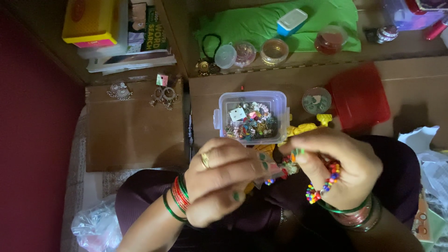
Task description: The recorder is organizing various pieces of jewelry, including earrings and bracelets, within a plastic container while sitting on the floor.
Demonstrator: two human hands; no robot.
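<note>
My left hand (224, 179) and my right hand (338, 168) meet in front of me, fingertips pinched together on a small beaded piece (285, 167) with green and red bits. A loop of multicoloured beads (324, 184) hangs over my right fingers. My left hand wears a gold ring and red and green bangles; the right wrist carries green and pink bangles. Just beyond the hands stands a clear plastic box (275, 100) full of mixed jewellery and beads, with yellow pieces (308, 127) beside it.
A red lid (359, 98) and a small round tub (316, 100) lie right of the box. Further back, a green cloth (261, 21) holds several small jars and a blue-white box. Earrings (163, 95) lie on cardboard to the left. Books are stacked at the far left.
</note>
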